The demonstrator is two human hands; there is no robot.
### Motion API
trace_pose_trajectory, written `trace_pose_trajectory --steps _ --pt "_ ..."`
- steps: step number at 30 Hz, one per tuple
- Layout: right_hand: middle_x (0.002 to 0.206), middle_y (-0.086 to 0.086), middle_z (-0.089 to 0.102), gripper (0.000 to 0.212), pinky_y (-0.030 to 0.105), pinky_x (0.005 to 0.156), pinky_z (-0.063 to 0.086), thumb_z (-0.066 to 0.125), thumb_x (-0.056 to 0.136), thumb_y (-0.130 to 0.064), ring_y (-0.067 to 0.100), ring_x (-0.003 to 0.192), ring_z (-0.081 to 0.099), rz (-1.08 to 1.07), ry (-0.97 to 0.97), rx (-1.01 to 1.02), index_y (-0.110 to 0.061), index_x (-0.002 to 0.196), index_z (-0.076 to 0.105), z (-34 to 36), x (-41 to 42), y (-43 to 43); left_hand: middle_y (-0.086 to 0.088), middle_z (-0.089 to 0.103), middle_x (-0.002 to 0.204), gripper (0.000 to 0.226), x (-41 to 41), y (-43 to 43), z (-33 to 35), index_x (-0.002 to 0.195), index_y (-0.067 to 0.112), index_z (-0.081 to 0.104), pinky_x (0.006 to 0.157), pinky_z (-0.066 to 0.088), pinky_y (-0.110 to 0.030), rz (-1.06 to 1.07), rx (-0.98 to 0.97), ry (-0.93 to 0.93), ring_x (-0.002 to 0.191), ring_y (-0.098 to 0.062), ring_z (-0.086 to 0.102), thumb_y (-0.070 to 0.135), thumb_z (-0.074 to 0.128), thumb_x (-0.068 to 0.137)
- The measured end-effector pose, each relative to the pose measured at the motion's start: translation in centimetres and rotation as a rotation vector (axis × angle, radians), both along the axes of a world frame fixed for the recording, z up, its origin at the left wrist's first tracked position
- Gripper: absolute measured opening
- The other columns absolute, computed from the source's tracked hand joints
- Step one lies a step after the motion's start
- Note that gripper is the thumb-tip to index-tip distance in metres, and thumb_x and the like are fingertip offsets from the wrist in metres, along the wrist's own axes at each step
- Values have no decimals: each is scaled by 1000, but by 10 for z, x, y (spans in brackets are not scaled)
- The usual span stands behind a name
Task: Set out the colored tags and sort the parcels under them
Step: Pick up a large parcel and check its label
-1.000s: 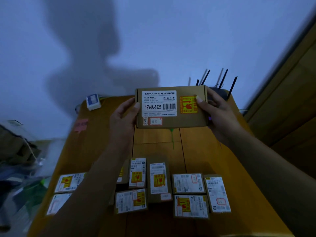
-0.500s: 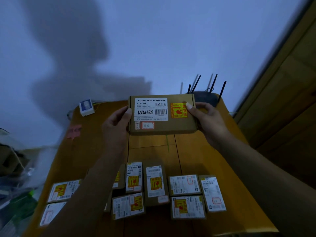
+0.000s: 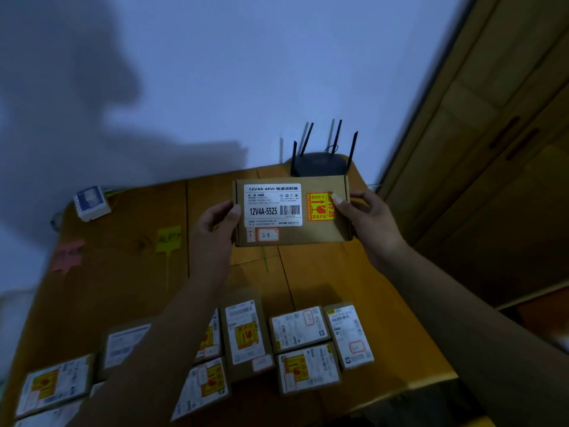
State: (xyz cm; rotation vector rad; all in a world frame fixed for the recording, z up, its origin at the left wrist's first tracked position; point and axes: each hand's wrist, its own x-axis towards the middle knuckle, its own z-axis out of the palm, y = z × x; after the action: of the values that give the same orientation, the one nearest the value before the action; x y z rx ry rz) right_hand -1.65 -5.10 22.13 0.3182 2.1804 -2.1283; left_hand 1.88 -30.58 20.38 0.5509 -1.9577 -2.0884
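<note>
I hold a brown cardboard parcel (image 3: 320, 232) with a white label and an orange fragile sticker above the far half of the wooden table (image 3: 323, 282). My left hand (image 3: 215, 229) grips its left edge and my right hand (image 3: 366, 220) grips its right edge. A yellow tag (image 3: 168, 238) and a pink tag (image 3: 68, 254) lie flat on the table to the left. A thin green tag tail (image 3: 265, 261) pokes out below the held parcel. Several smaller labelled parcels (image 3: 300, 328) lie in rows along the near edge, partly hidden by my left forearm.
A black router (image 3: 320, 164) with upright antennas stands at the table's back edge, just behind the held parcel. A white and blue box (image 3: 91, 202) sits at the back left corner. A wooden cabinet (image 3: 492, 149) stands on the right.
The held parcel has come lower and farther out over the table with both hands still on it. The view has tipped down, so the yellow tag shows left of my left hand.
</note>
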Motion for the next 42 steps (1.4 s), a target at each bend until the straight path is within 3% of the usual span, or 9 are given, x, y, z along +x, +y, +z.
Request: trace_pose_trajectory --steps 3,7,14,20,27,31,34,39,42 --pt "125 5 77 37 45 100 61 74 98 -24 22 115 74 -28 -20 6 -15 134 71 -18 -8 35 -1 74 123 20 -18 37 -23 121 31 70 92 63 -45 -10 -2 -21 112 -22 73 28 65 102" --pt "130 3 75 48 45 104 58 77 96 -26 22 119 71 -102 -110 99 -19 143 67 -59 -35 88 4 73 118 34 -45 101 -69 136 23 66 68 60 -17 9 39 -114 98 -8 73 26 64 102" --pt "129 10 74 39 51 101 58 77 95 -36 30 118 68 -278 -300 332 -19 130 74 -149 -104 187 2 76 120 44 -92 204 -141 147 20 57 61 56 -11 -160 126 -368 93 -2 74 16 60 104" --pt "133 8 72 44 48 103 57 73 95 -43 31 120 67 -237 -385 485 -21 133 71 -208 -156 241 2 79 114 19 -133 264 -180 114 27 75 94 60 -42 -289 53 -516 101 -15 76 20 68 98" --pt "148 10 63 64 43 108 52 75 94 -44 32 132 61 -127 -442 471 -16 150 58 -248 -190 265 15 76 65 18 -181 283 -219 91 25 68 76 60 -30 -266 44 -651 58 4 72 9 64 99" --pt "149 11 62 63 45 111 50 75 94 -41 31 133 59 -143 -487 391 -17 150 57 -261 -199 270 -6 74 97 14 -195 287 -236 89 16 63 103 54 -49 -298 90 -710 91 -19 72 11 63 102" --pt "147 11 63 60 40 105 51 76 93 -39 29 131 61 -153 -493 365 -18 148 60 -269 -203 272 -10 74 97 13 -197 288 -244 90 16 64 108 52 -51 -297 104 -735 89 -21 70 12 63 102" --pt "141 10 67 54 43 104 54 76 94 -34 28 123 64 -161 -512 318 -19 144 62 -274 -204 273 3 76 91 22 -191 287 -240 90 32 70 97 58 -42 -292 65 -688 86 -12 72 15 63 102" --pt "139 2 68 51 46 103 55 75 92 -37 26 125 64 -243 -467 438 -27 141 62 -267 -195 263 5 75 102 20 -185 279 -228 115 25 72 88 56 -34 -260 14 -608 89 -5 68 14 63 101"
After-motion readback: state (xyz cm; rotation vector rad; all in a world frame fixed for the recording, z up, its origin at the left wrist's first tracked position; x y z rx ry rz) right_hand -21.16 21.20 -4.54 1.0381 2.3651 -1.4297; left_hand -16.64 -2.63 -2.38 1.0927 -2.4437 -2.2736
